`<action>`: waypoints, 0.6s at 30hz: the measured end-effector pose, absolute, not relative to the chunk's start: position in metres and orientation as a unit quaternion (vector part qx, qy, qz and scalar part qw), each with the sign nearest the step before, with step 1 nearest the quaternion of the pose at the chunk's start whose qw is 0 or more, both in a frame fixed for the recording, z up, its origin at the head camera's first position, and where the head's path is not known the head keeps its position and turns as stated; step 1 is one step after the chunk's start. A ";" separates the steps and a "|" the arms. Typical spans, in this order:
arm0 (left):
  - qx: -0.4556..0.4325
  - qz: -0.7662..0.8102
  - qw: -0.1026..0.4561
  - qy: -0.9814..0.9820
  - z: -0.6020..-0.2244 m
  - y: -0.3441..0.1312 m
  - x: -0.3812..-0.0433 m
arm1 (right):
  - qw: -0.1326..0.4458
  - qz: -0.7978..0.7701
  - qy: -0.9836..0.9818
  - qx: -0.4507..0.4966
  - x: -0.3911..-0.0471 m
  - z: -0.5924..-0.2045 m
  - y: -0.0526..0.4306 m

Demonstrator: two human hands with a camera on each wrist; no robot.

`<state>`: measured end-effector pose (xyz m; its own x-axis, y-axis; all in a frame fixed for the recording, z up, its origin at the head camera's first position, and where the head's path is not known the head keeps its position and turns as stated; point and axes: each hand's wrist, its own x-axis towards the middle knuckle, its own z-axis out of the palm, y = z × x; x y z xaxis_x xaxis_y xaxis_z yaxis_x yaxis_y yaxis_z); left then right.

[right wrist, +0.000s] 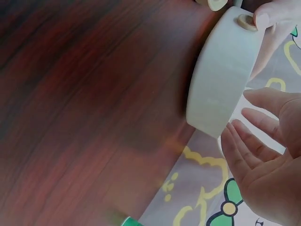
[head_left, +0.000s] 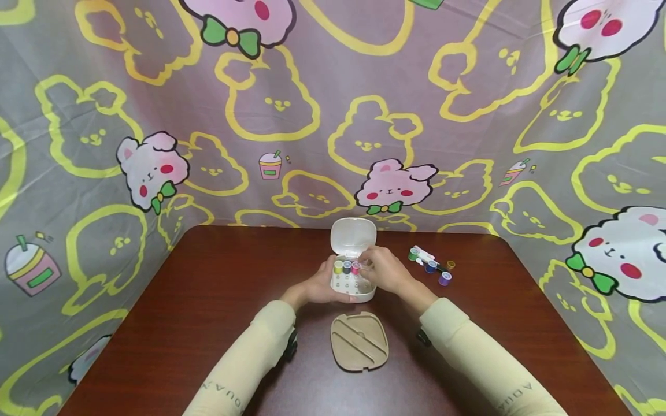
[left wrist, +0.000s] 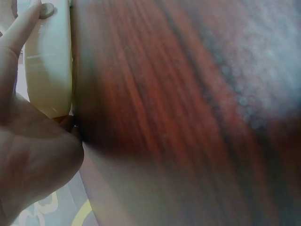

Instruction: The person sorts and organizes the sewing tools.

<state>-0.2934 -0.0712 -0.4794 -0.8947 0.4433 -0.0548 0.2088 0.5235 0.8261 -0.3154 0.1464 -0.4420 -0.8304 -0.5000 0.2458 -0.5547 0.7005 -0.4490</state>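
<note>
A white sewing box [head_left: 366, 297] stands with its lid [head_left: 354, 237] raised at the back. Thread spools in yellow [head_left: 339, 267], grey-blue [head_left: 347, 267] and pink [head_left: 356, 267] sit in its back row, above rows of small pegs. My left hand [head_left: 319, 285] grips the box's left side, thumb at the front by the round brown button [right wrist: 247, 22]. Over the box's right rear, my right hand [head_left: 385, 269] reaches in beside the pink spool. In the right wrist view its fingers [right wrist: 256, 141] extend at the rim, nothing visible between them.
A beige tray insert [head_left: 359, 341] with diagonal grooves lies in front of the box. To the right are green [head_left: 413, 254], blue [head_left: 430, 266] and purple [head_left: 444, 278] spools, a white item [head_left: 424, 253] and a small yellowish ring [head_left: 450, 264]. A patterned curtain [head_left: 312, 115] surrounds the table.
</note>
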 end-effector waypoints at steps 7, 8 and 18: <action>0.193 0.456 0.121 0.860 -0.481 -0.071 -0.294 | 0.066 0.285 -0.905 0.310 -0.316 -0.441 0.152; 0.194 0.456 0.120 0.860 -0.481 -0.071 -0.294 | 0.066 0.287 -0.904 0.310 -0.315 -0.441 0.152; 0.196 0.439 0.116 0.869 -0.484 -0.071 -0.295 | 0.058 0.290 -0.900 0.320 -0.313 -0.437 0.160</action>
